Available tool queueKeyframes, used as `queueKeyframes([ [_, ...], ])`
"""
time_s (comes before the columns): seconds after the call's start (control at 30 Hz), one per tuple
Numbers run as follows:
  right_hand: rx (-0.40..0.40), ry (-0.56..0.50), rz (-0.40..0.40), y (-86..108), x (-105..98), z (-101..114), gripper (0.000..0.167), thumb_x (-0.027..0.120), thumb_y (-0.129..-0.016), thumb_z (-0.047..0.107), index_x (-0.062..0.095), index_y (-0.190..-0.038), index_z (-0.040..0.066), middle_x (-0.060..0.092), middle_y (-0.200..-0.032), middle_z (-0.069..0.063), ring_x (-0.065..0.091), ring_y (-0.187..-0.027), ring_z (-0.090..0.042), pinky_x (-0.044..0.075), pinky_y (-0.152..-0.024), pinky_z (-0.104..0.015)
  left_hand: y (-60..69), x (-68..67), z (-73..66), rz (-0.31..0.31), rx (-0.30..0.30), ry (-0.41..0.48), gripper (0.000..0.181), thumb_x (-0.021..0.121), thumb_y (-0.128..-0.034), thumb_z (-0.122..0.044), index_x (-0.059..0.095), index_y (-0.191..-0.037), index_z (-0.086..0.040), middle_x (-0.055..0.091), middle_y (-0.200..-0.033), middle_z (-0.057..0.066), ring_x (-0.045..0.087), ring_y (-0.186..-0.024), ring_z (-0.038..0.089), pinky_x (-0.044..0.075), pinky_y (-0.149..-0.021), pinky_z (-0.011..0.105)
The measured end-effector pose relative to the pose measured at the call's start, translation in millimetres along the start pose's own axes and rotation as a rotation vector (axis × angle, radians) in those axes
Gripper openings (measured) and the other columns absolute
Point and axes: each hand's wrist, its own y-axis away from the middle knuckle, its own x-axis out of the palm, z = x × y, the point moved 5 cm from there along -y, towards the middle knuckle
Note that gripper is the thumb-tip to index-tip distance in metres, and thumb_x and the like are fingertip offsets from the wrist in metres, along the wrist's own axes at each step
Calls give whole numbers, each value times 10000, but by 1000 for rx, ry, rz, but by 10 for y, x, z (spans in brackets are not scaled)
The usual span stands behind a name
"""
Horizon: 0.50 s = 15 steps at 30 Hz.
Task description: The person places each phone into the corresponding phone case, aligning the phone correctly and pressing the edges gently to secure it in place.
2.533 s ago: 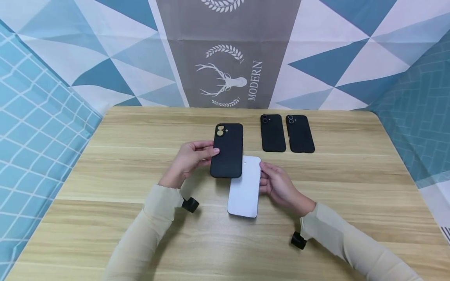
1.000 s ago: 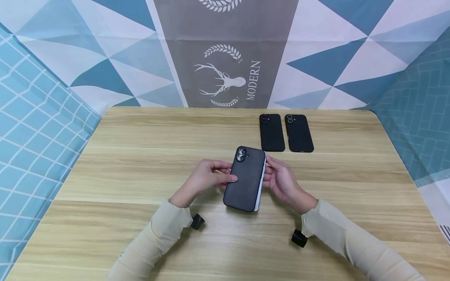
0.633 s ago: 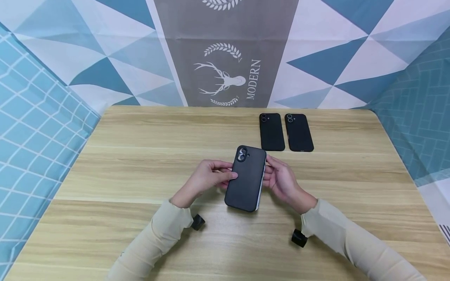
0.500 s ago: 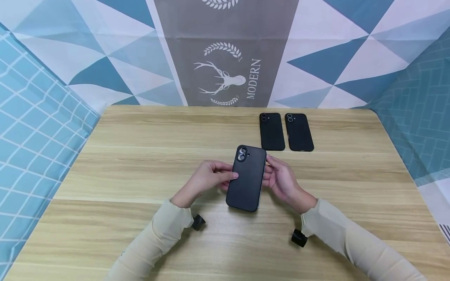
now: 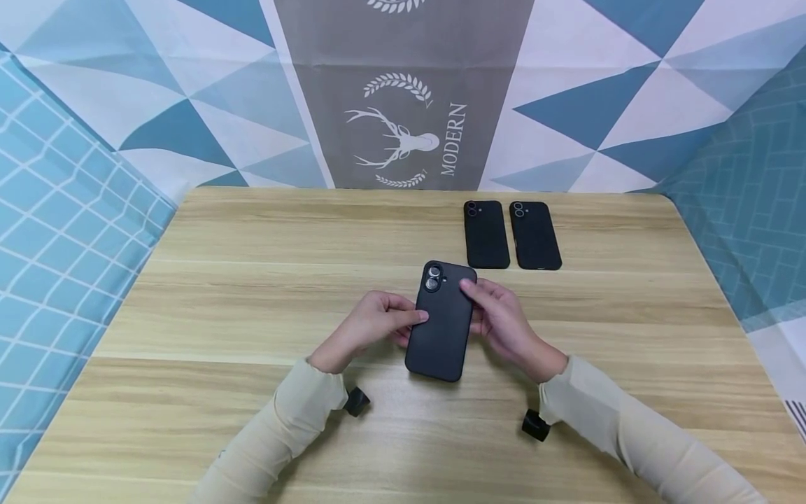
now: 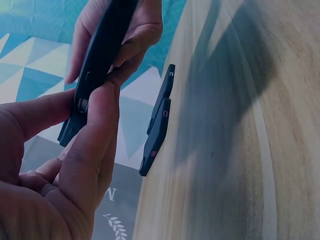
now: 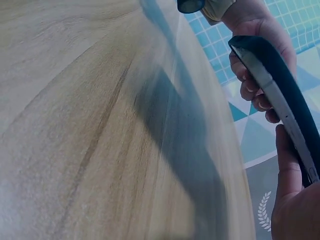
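A black phone case [image 5: 437, 339] lies over the back of a white phone, camera cut-out at its upper left with the lenses showing through. Along its left side my left hand [image 5: 371, 325] pinches it, thumb on the back and fingers beneath. My right hand [image 5: 506, 325] holds the upper right corner, its thumb pressed on the case's back. In the right wrist view the phone's pale side edge [image 7: 272, 92] shows outside the case wall. On the left hand's side the case wall [image 6: 92, 67] covers the phone's edge. Both are held tilted above the table; the screen's face is hidden.
Two black phone-shaped items with camera lenses, a left one [image 5: 487, 238] and a right one [image 5: 536, 238], lie side by side at the back right of the wooden table [image 5: 252, 280]. A patterned cloth [image 5: 403, 70] hangs behind the table's far edge.
My left hand has brought the case down and right over the white phone, lining it up until no white shows from above. My right thumb has moved from the phone's edge onto the case's back.
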Motion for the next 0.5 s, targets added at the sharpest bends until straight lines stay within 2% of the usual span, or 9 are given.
queueKeyframes([
  [0.13,-14,80,-38,2,-1,-2,105,501,-969,141,592,-923,115,717,-754,36,697,-702,-81,586,-622,-248,8,11,9,39,11,2,246,671,-844,-108,644,-1007,74,675,-696,8,624,-575,95,595,-596,325],
  [0.23,-18,97,-32,8,0,0,121,492,-973,139,596,-915,121,713,-740,45,692,-693,-67,583,-617,-236,14,18,15,81,15,8,250,671,-843,-99,631,-1014,80,682,-713,24,640,-576,109,598,-620,359],
  [0.33,-14,113,-20,17,12,3,120,489,-973,136,603,-940,126,713,-742,54,690,-689,-59,579,-607,-222,17,7,8,115,24,15,312,664,-851,-95,597,-1098,84,707,-806,82,668,-641,125,597,-670,392],
  [0.5,12,156,37,33,67,6,110,487,-971,140,590,-995,108,709,-746,62,677,-661,-45,561,-570,-184,10,-50,-71,87,65,81,427,618,-894,-148,514,-1248,67,686,-1024,174,679,-791,145,583,-769,408],
])
